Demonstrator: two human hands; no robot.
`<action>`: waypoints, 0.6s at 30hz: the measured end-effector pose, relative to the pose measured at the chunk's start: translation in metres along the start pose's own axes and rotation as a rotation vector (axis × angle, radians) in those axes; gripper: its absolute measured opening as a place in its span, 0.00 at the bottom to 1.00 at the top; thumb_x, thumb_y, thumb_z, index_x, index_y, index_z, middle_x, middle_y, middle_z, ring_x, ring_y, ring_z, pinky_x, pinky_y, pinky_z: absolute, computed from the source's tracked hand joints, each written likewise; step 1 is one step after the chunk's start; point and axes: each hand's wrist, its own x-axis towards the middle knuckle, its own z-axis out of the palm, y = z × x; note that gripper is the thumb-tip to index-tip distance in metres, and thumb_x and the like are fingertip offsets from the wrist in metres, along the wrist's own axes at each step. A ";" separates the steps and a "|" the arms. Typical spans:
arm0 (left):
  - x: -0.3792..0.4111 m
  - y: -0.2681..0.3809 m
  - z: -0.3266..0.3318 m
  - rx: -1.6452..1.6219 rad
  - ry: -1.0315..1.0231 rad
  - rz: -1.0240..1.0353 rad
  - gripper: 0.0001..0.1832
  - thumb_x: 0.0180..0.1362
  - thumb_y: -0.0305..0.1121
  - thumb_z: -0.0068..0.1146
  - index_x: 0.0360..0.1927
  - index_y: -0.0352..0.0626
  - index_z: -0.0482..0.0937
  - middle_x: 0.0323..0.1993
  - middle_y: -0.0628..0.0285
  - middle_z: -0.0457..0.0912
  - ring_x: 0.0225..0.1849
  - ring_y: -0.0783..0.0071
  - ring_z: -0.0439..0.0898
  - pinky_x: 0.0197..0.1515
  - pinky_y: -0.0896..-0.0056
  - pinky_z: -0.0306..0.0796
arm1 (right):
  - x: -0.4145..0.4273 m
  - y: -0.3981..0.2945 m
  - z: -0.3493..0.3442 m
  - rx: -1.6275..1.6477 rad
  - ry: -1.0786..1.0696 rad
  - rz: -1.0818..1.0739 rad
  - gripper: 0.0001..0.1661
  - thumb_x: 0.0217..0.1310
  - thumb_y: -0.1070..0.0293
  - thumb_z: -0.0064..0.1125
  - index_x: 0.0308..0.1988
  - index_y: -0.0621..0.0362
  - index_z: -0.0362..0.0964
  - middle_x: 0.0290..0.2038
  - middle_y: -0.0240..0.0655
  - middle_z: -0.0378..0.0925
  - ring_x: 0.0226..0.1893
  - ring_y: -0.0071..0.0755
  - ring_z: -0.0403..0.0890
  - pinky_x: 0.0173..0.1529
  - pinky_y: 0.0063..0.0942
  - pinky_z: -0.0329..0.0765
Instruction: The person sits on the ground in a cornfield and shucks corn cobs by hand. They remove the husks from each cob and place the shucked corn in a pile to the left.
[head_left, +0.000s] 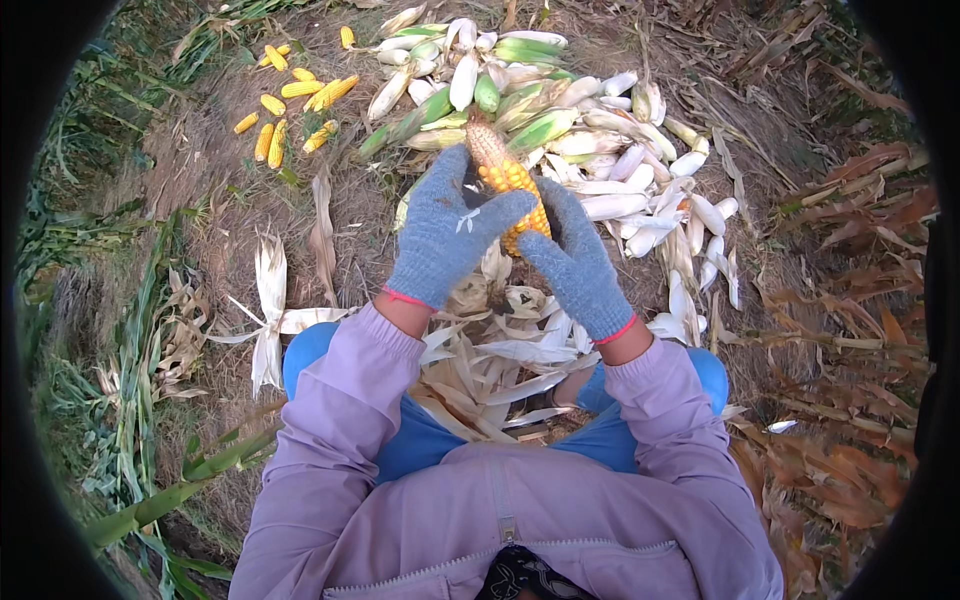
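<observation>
Between my two gloved hands is a husked ear of corn (514, 180), tilted with its tip away from me. Yellow kernels cover its lower part, while the tip end is pale and bare of full kernels. My left hand (454, 217), in a grey knit glove, grips it from the left, thumb laid across the kernels. On the other side my right hand (577, 255), gloved the same way, holds the lower end with thumb and fingers. A small white scrap clings to the left glove. Loose dry husks (517, 360) lie below, between my knees.
Beyond my hands spreads a heap of unhusked ears (540, 112) in white and green husks. Several bare yellow cobs (304, 90) lie at the far left. An opened husk (271, 315) rests by my left knee. Dry stalks (847, 330) line the right, green stalks (135, 375) the left.
</observation>
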 end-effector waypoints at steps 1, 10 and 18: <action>0.000 0.006 0.000 0.017 -0.058 -0.029 0.31 0.55 0.40 0.73 0.57 0.34 0.75 0.46 0.59 0.81 0.41 0.76 0.80 0.46 0.72 0.76 | 0.000 0.001 -0.001 0.016 -0.003 -0.002 0.36 0.65 0.63 0.62 0.66 0.64 0.60 0.57 0.39 0.70 0.58 0.31 0.72 0.63 0.31 0.70; -0.007 0.010 0.002 -0.186 -0.020 -0.070 0.22 0.65 0.34 0.61 0.58 0.33 0.76 0.45 0.59 0.82 0.44 0.79 0.79 0.49 0.75 0.74 | 0.002 -0.001 -0.011 0.137 -0.046 0.071 0.38 0.65 0.63 0.61 0.68 0.65 0.58 0.62 0.41 0.69 0.60 0.32 0.71 0.65 0.31 0.69; 0.001 -0.006 -0.009 -0.146 0.057 -0.141 0.10 0.67 0.29 0.55 0.48 0.35 0.81 0.40 0.62 0.83 0.42 0.77 0.81 0.45 0.75 0.75 | -0.001 0.000 -0.018 0.770 -0.121 0.355 0.38 0.68 0.58 0.55 0.71 0.60 0.55 0.66 0.43 0.68 0.63 0.42 0.73 0.67 0.44 0.72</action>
